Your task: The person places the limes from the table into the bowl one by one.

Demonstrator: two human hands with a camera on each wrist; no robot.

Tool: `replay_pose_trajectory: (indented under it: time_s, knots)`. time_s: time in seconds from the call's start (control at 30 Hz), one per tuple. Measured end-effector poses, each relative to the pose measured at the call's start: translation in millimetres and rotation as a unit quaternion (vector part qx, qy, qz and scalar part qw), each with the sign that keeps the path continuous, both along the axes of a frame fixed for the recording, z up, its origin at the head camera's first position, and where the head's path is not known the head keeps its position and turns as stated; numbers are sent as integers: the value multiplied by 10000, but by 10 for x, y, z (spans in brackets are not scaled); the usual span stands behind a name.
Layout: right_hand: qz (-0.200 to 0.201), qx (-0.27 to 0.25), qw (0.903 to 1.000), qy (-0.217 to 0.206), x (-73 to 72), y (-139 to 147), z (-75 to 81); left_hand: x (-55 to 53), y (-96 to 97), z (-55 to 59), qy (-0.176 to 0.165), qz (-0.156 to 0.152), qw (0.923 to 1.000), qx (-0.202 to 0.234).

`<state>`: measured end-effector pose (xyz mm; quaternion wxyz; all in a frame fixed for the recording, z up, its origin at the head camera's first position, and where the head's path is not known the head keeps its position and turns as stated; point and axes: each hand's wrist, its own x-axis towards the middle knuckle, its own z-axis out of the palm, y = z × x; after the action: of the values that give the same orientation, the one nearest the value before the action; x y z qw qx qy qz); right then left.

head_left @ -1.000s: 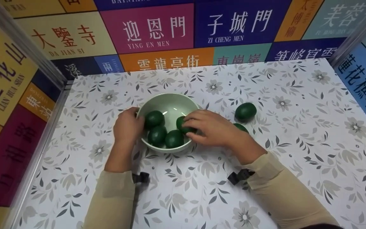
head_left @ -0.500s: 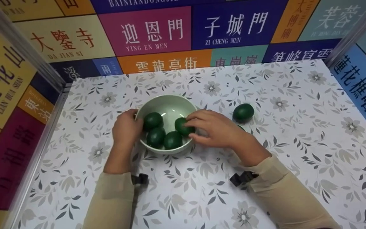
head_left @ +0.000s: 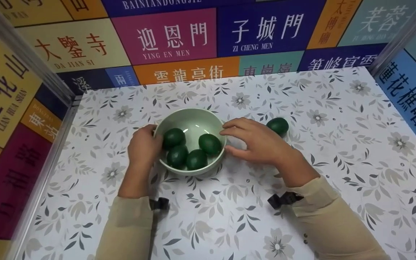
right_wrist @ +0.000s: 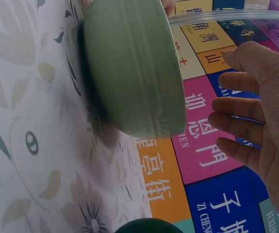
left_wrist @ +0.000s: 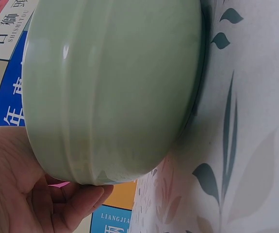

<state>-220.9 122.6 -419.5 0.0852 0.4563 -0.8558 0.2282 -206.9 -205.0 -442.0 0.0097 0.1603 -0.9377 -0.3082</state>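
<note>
A pale green bowl (head_left: 197,115) stands on the table and holds several dark green, smooth, egg-shaped things (head_left: 209,144). My left hand (head_left: 144,146) grips the bowl's left rim, thumb on the inner side. In the left wrist view, curled fingers (left_wrist: 83,206) of that hand lie against the bowl's outer wall (left_wrist: 115,87). My right hand (head_left: 256,141) holds nothing and hovers just right of the rim, fingers spread and slightly bent. The right wrist view shows a gap between its fingertips (right_wrist: 219,104) and the bowl (right_wrist: 134,73).
Another dark green egg-shaped thing (head_left: 278,126) lies on the table behind the right hand, partly covered by it. A white floral cloth (head_left: 208,220) covers the tabletop. Colourful lettered panels (head_left: 173,36) wall in the back and both sides.
My right hand has let go of an egg-shaped thing inside the bowl and moved out to the right over the rim. The left hand keeps its place on the bowl.
</note>
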Motion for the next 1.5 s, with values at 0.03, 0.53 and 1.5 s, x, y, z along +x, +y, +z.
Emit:
replay_pose_trajectory:
  time_s: [0.03,0.53,1.5]
  knots:
    - [-45,-5,10000,-9,-1,19,5,0,0,-6,20,-7,10000,15]
    - [-658,-110,9966,-478,-83,290,79,-10,8,-14,154,-39,9999,-61]
    - [-1886,-739,9771,-648,-340,704,-135,-15,-2,-8,-54,23,10000,-52]
